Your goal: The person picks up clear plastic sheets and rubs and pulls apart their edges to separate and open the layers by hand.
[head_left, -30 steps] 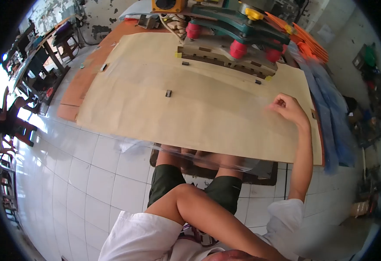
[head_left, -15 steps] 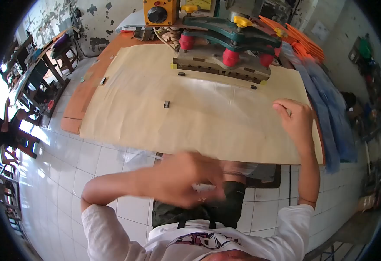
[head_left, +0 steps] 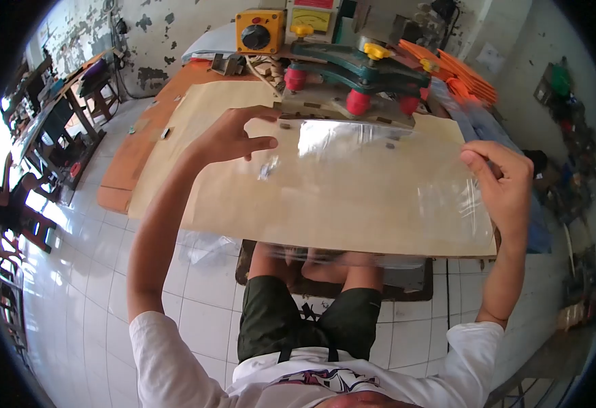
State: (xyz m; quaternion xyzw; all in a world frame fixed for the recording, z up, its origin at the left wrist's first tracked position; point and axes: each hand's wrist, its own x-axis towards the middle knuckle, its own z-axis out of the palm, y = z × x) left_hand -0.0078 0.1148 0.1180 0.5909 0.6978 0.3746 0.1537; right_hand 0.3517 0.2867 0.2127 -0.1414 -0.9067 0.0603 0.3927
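While right hand (head_left: 503, 178) pinches its edge | clear sheet (head_left: 342, 141) extends toward left hand (head_left: 228, 138)

A loose white short-sleeved T-shirt (head_left: 407, 393) is worn, its left sleeve (head_left: 169, 350) and right sleeve (head_left: 476, 347) ended by plain hems above the elbows, and its front marked by a graphic print (head_left: 332, 378) in which pink and purple shapes are edged with dark outlines. Below the shirt, dark green knee-baring cloth shorts (head_left: 271, 316) are worn, overlapped near the waist by two short, narrow black strips (head_left: 284, 355). The left hand (head_left: 224, 138), the right hand (head_left: 507, 178) and both forearms are uncovered.
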